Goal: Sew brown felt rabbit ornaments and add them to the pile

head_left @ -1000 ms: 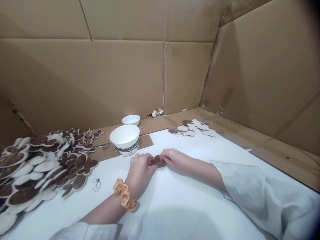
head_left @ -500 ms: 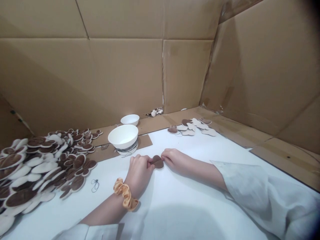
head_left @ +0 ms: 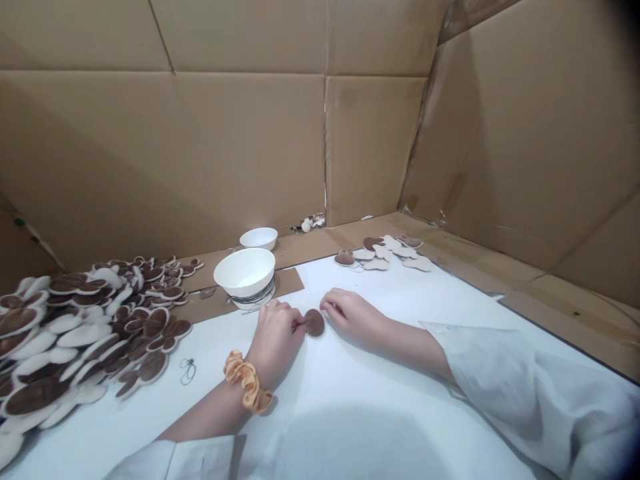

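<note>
Between my hands is a small brown piece (head_left: 315, 323), round in its visible part. My left hand (head_left: 280, 330), with an orange scrunchie on the wrist, pinches the piece at its left edge. Just right of it, my right hand (head_left: 347, 313) has its thumb and fingers pressed together; whatever they hold is too small to make out. Behind my left hand stands a white bowl (head_left: 246, 272) with dark cord wound round its lower part.
A large heap of brown and white pieces (head_left: 80, 333) lies at the left, with a dark thread loop (head_left: 188, 371) beside it. Farther back are a second bowl (head_left: 259, 238) and flat pieces (head_left: 383, 255). Cardboard walls (head_left: 250, 147) enclose the table.
The brown piece has turned and now shows one round part instead of two lobes. My right hand has shifted slightly up and left.
</note>
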Motion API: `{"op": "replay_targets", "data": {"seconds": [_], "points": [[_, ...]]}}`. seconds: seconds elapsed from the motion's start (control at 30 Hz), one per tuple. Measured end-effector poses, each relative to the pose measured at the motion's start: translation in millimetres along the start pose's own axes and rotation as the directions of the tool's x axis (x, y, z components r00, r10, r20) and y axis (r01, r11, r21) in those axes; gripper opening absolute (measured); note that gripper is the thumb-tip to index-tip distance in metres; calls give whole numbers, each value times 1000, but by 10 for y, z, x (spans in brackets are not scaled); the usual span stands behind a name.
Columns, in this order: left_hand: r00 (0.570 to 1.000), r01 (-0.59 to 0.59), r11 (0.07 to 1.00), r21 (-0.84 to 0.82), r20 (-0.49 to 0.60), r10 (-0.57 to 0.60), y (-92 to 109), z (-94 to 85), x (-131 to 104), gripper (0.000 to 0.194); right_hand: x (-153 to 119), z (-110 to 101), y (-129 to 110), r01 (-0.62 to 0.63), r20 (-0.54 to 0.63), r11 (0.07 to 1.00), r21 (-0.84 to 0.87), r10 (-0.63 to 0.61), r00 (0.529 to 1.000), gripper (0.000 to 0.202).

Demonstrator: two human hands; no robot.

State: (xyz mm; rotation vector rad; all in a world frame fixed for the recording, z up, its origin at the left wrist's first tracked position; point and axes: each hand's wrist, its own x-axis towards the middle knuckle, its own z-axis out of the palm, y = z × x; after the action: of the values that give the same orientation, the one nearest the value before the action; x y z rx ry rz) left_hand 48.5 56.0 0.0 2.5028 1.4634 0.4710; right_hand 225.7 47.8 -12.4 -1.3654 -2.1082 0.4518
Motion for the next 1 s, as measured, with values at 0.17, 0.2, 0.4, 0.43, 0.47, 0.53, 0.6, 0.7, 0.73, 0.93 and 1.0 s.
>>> {"op": "replay_targets", "data": {"seconds": [0.17,0.2,0.4,0.43,0.47,0.53,0.6,0.7,0.73,0.93,1.0], "points": [[999,10,997,-80,42,-7,-19,-22,-10,21,-28,72,-75,95,13,984,148,-98,995,21],[998,17,995,-98,54,-12,-21,-31,-18,21,-28,93,-82,110,24,983,148,-114,993,21],[995,40,981,-190,99,-22,-19,-66,-70,24,-21,174,-84,106,69,994,42,-108,992,21],[995,32,980,-194,100,-13,-18,-66,-74,24,-20,176,-90,105,73,994,30,-107,992,21],[995,24,980,-196,98,-4,-18,-64,-76,25,-18,175,-99,107,80,994,20,-108,991,21],[996,20,981,-195,93,-2,-20,-58,-77,25,-6,171,-121,117,101,993,11,-118,988,23],[996,26,982,-186,91,-9,-23,-50,-74,24,16,167,-140,131,128,991,4,-130,983,25],[997,28,986,-162,75,-16,-28,-41,-65,25,54,164,-149,155,174,988,-24,-148,974,24],[997,28,987,-157,70,-17,-29,-39,-63,26,65,164,-147,162,186,986,-34,-153,971,23],[996,37,986,-162,83,-24,-19,-48,-62,23,110,152,-186,184,230,980,-71,-163,959,21],[996,43,988,-151,85,-31,-10,-49,-59,22,120,133,-226,174,245,982,-75,-151,958,20]]}}
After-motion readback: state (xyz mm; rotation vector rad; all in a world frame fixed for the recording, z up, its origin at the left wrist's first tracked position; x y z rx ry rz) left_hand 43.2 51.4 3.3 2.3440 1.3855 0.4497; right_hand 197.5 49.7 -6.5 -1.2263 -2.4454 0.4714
